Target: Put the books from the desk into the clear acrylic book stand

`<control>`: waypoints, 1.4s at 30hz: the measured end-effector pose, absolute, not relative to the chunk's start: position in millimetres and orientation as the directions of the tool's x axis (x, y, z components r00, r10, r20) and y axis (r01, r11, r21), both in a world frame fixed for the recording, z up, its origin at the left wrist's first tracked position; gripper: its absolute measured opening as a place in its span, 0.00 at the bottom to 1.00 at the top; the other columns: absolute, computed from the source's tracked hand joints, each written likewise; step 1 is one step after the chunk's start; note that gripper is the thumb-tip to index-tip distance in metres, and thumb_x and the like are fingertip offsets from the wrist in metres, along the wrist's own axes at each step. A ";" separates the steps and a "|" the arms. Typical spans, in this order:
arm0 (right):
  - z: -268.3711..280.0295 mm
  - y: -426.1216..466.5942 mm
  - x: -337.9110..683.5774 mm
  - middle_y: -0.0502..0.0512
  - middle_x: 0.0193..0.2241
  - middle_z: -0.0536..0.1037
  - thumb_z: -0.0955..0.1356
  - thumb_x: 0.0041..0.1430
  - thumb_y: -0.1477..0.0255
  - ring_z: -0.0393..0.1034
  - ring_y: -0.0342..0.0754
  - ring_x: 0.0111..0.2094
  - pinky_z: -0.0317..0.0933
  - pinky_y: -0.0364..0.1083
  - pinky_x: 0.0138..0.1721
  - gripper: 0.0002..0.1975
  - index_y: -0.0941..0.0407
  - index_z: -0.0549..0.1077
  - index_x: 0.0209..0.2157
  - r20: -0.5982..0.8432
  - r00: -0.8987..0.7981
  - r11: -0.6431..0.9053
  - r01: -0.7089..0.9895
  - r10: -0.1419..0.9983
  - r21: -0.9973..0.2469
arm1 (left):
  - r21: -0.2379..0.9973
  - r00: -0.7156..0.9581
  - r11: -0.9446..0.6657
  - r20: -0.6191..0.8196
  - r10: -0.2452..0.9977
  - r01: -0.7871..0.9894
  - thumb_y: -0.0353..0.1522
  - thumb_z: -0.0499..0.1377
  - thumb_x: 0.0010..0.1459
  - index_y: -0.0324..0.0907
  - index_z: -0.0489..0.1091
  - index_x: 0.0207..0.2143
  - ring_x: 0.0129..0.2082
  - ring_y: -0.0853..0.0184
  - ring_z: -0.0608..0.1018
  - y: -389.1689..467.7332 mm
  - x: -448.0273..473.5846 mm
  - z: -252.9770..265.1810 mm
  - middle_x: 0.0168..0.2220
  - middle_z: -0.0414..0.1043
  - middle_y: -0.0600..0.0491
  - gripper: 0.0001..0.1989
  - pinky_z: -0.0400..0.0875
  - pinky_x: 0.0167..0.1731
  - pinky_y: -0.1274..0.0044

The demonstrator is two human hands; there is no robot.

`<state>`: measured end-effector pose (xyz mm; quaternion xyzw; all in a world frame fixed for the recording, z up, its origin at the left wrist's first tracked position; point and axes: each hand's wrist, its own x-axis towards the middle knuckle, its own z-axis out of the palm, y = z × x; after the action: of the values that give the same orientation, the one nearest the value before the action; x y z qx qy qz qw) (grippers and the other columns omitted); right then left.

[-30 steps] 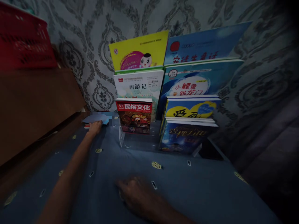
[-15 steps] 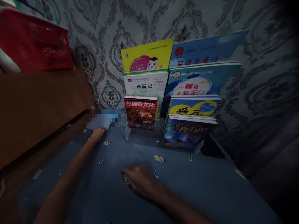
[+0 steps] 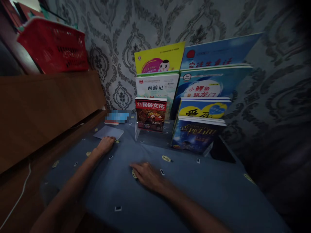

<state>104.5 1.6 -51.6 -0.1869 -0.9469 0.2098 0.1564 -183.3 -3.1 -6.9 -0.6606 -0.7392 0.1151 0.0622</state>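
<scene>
Keeping the pale booklet (image 3: 108,131) level should help the left hand (image 3: 107,144), its pinch at the near edge unclear, the empty right hand (image 3: 147,175) loosely open.

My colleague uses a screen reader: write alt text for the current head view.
The left hand holds a pale book by its near edge; the right hand is over a blue cloth, before books in a clear rack. A red basket stands upper left.

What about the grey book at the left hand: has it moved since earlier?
Yes: the grey book has moved toward the camera, judged against the blurred pile, now lying beyond it.
</scene>
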 end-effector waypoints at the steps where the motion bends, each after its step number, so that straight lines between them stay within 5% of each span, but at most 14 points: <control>1: -51.6 1.3 104.8 0.55 0.37 0.83 0.62 0.68 0.75 0.77 0.47 0.36 0.64 0.43 0.40 0.15 0.52 0.74 0.52 0.224 -0.880 0.844 0.286 0.418 -0.453 | -0.254 -0.107 0.088 -0.063 0.992 0.963 0.22 0.46 0.64 0.38 0.70 0.47 0.48 0.57 0.78 -8.5 -176.8 -5.8 0.47 0.77 0.40 0.17 0.70 0.46 0.69; 14: -57.1 7.9 104.9 0.60 0.46 0.81 0.59 0.70 0.71 0.76 0.52 0.48 0.69 0.53 0.51 0.18 0.54 0.73 0.54 0.594 -0.600 0.808 0.158 0.536 -0.568 | -0.321 0.152 -0.163 -0.059 0.987 0.933 0.22 0.49 0.64 0.34 0.66 0.53 0.44 0.59 0.78 -80.6 -68.4 -19.7 0.47 0.75 0.40 0.17 0.72 0.41 0.71; 28: -48.0 16.8 153.3 0.60 0.53 0.78 0.64 0.66 0.68 0.70 0.54 0.57 0.64 0.57 0.59 0.17 0.54 0.74 0.53 0.328 -0.825 0.781 0.200 0.460 -0.592 | -0.364 0.541 -0.468 0.130 0.831 0.806 0.27 0.53 0.65 0.29 0.70 0.50 0.40 0.52 0.81 -104.2 80.9 -40.4 0.41 0.78 0.36 0.14 0.75 0.38 0.63; 33: -68.6 20.3 178.7 0.62 0.59 0.73 0.64 0.65 0.68 0.65 0.56 0.62 0.59 0.61 0.63 0.19 0.55 0.73 0.56 0.356 -0.798 0.814 0.267 0.487 -0.515 | -0.278 0.596 -0.546 0.144 0.790 0.790 0.27 0.52 0.65 0.30 0.69 0.47 0.40 0.53 0.81 -109.9 108.4 -36.1 0.39 0.78 0.38 0.11 0.76 0.36 0.64; 37: -89.8 23.9 194.7 0.61 0.60 0.72 0.62 0.66 0.70 0.63 0.55 0.63 0.57 0.62 0.64 0.20 0.53 0.71 0.58 0.414 -0.754 0.824 0.292 0.510 -0.484 | -0.063 0.659 -0.656 0.092 0.746 0.752 0.27 0.54 0.66 0.36 0.70 0.42 0.35 0.60 0.80 -104.2 94.4 -29.5 0.35 0.77 0.47 0.07 0.74 0.30 0.73; 42: -94.6 24.9 201.1 0.63 0.62 0.70 0.63 0.63 0.75 0.61 0.54 0.65 0.56 0.61 0.65 0.24 0.55 0.67 0.61 0.446 -0.762 0.839 0.226 0.469 -0.495 | 0.144 0.485 -0.525 0.239 0.841 0.839 0.32 0.49 0.69 0.40 0.71 0.38 0.37 0.63 0.79 -78.1 50.6 -19.8 0.35 0.77 0.49 0.12 0.74 0.36 0.73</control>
<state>201.1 24.9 -94.6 -0.1902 -0.9146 0.2109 0.2879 50.6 -78.1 -19.8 -0.8616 -0.4876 -0.1411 -0.0038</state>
